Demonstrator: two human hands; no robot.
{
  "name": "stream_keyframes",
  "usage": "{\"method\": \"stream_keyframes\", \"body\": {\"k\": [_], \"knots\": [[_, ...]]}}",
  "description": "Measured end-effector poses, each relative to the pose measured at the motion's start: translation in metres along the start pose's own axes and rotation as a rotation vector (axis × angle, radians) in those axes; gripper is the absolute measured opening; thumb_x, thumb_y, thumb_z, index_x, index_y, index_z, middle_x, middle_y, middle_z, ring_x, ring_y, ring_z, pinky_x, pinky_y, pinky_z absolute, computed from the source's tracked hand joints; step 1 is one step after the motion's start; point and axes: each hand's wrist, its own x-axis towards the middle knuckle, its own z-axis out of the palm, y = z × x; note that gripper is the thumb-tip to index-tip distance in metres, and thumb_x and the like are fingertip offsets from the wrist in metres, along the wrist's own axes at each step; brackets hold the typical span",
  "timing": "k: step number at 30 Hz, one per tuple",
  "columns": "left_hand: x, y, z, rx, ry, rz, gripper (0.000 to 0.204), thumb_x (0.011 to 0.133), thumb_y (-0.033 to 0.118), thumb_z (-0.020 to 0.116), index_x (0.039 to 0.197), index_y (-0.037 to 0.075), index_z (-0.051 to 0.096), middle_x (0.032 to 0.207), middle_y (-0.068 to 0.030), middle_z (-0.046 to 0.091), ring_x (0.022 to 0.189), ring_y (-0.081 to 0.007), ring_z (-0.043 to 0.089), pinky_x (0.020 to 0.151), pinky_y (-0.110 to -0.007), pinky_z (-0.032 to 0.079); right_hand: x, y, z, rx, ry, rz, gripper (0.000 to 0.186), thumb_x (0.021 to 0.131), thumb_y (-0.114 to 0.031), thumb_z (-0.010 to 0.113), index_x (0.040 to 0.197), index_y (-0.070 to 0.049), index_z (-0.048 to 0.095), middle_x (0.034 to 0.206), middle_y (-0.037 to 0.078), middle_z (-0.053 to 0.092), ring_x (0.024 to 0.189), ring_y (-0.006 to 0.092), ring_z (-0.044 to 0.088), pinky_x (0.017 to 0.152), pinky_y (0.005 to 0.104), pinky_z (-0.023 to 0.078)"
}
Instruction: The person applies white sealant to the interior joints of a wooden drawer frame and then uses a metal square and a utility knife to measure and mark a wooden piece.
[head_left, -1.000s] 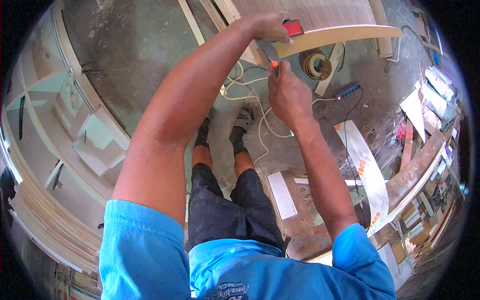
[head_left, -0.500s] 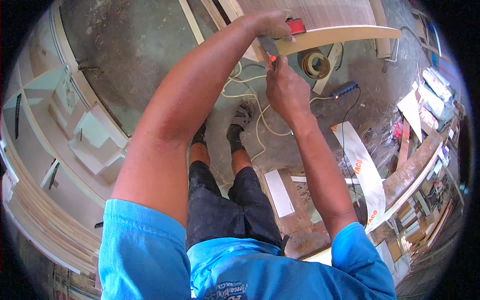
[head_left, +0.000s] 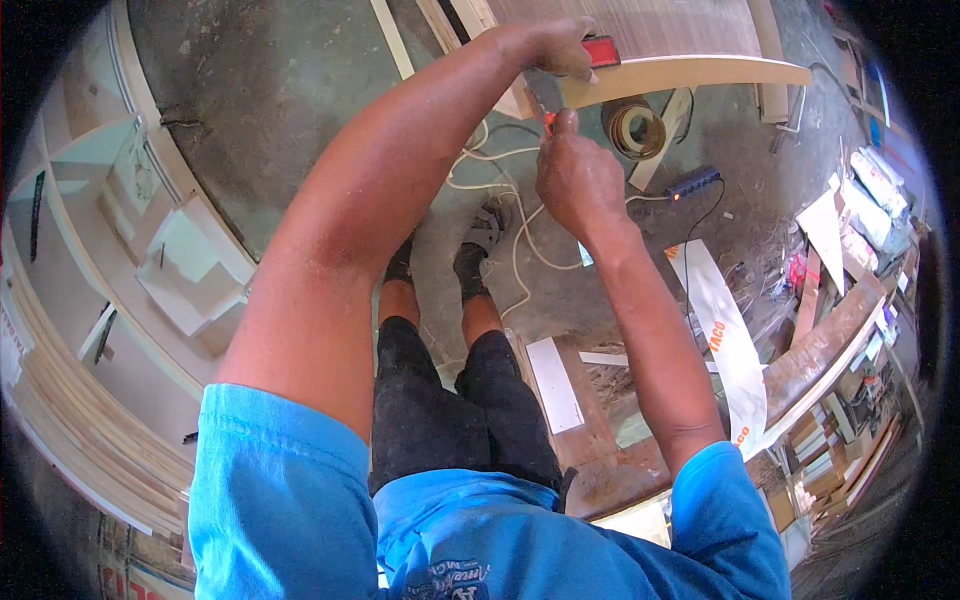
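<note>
My left hand (head_left: 568,50) is wrapped around a red and black block-shaped object (head_left: 602,52) at the end of a panel with a brown top (head_left: 650,22), where a curved tan strip (head_left: 700,75) runs along its near edge. Just below, my right hand (head_left: 580,175) grips an orange-handled tool (head_left: 549,123) with a flat metal blade, held against the left end of the tan strip. My left hand partly hides the blade and the panel's corner.
Below the panel lie a coiled roll (head_left: 632,130), pale cables (head_left: 525,245) and a power strip (head_left: 690,184). Curved wooden shelving (head_left: 95,220) stands at left; a long white printed strip (head_left: 710,330), boards (head_left: 555,390) and white bags (head_left: 878,185) are at right.
The view has shifted slightly. My left hand and red object sit a little farther right in the picture; both hands keep their grips near the panel's corner.
</note>
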Motion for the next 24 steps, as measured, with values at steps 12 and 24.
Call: {"method": "stream_keyframes", "body": {"k": [12, 24], "knots": [[-0.024, 0.020, -0.019, -0.066, -0.021, 0.002, 0.075, 0.074, 0.023, 0.080, 0.137, 0.000, 0.048, 0.128, -0.0232, 0.060, 0.119, -0.0341, 0.058, 0.100, -0.041, 0.046, -0.011, 0.012, 0.005, 0.009, -0.014, 0.018, 0.031, 0.097, -0.021, 0.050, 0.115, 0.003, 0.043, 0.080, 0.030, 0.066, 0.077, 0.0501, 0.065, 0.068, 0.0596, 0.049], [-0.022, 0.014, -0.017, -0.240, 0.018, 0.086, 0.065, 0.068, 0.019, 0.079, 0.126, 0.001, 0.057, 0.115, -0.0224, 0.066, 0.109, -0.0319, 0.063, 0.092, -0.040, 0.050, -0.024, 0.023, 0.014, 0.040, -0.024, -0.016, 0.029, 0.096, -0.017, 0.049, 0.116, 0.003, 0.043, 0.080, 0.030, 0.066, 0.078, 0.0504, 0.064, 0.069, 0.0582, 0.050]]}}
